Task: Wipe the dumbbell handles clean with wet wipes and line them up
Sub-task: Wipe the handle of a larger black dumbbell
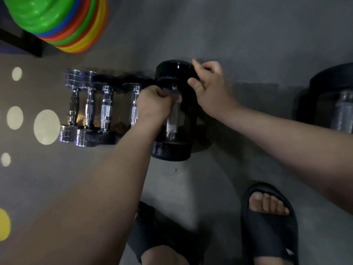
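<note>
Just past the slides [271,238], the dumbbell [170,150] lies on the floor at the right end of the row [103,109]. The left hand [152,104] is curled round its handle [171,127], seemingly over a wipe [172,93]. The right hand [210,87] grips the far head. Brace that head, then twist and slide the wipe along the full knurl.

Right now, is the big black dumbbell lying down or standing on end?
Lying down. The dumbbell shows both heads with the handle level between them, along the floor.
</note>
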Demonstrator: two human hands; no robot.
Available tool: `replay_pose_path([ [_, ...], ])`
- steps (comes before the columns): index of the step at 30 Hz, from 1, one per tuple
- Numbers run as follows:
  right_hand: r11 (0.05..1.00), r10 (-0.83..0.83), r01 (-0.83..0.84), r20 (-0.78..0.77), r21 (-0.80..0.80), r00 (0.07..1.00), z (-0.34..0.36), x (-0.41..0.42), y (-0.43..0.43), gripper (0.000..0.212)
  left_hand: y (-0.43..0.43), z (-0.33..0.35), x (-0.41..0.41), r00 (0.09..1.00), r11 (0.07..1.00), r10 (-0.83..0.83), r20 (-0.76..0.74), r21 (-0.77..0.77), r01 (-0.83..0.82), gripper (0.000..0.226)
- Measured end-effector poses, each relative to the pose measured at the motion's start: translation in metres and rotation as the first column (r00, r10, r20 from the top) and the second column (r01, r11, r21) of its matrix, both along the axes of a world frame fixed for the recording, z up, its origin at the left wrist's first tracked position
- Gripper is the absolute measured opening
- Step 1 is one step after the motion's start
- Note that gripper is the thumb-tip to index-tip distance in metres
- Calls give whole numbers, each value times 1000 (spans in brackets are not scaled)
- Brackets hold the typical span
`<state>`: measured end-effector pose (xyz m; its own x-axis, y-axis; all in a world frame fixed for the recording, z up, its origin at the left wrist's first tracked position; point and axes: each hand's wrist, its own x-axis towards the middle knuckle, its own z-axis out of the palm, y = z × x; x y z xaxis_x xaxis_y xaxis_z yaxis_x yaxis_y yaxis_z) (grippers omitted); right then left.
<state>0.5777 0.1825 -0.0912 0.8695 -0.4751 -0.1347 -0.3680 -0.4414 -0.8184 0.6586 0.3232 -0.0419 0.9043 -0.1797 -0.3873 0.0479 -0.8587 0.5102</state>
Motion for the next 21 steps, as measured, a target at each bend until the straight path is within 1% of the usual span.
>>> replay_pose_path([
  [1,1000,2,-2,0,3,1000,1,0,1,52,-5,-2,3,1000,999,21,19,-31,-20,30],
  [3,1000,8,-8,-5,6,1000,2,0,0,52,-5,-3,7,1000,999,-7,-13,-35,6,31],
  [5,1000,20,-20,-5,5,1000,3,0,-1,52,12,3,5,986,997,-78,-148,-1,79,30],
  [7,1000,19,-19,-7,3,1000,3,0,-1,53,32,10,1,939,986,-138,-316,47,161,24],
  [8,1000,13,-13,-2,4,1000,2,0,0,53,38,14,0,914,978,-156,-374,69,195,21],
  [9,1000,6,-6,5,6,1000,1,0,1,53,40,14,0,902,978,-160,-400,61,201,20],
  [11,1000,-4,4,17,7,1000,-1,0,2,53,34,9,1,921,993,-118,-370,-31,115,20],
  [13,1000,-6,6,17,-4,1000,-3,0,4,53,23,5,1,953,992,-22,-303,-129,-18,24],
  [14,1000,-6,6,13,-12,1000,-3,0,4,53,20,3,2,959,989,-7,-282,-142,-35,26],
  [15,1000,-5,5,9,-17,1000,-3,0,3,53,20,1,4,957,992,-37,-288,-126,0,28],
  [16,1000,-1,1,8,-17,1000,-3,0,3,53,23,2,5,946,993,-99,-310,-90,74,28],
  [17,1000,2,-2,10,-14,1000,-2,1,2,53,29,6,6,924,983,-180,-336,-25,183,27],
  [19,1000,-3,3,6,-7,1000,0,1,2,53,37,14,6,864,910,-317,-391,130,393,28],
  [20,1000,-7,7,4,-8,1000,0,1,2,53,40,17,4,840,873,-351,-413,179,453,29],
  [21,1000,-10,10,5,-11,1000,-1,1,3,53,40,19,2,829,857,-358,-429,202,475,29],
])
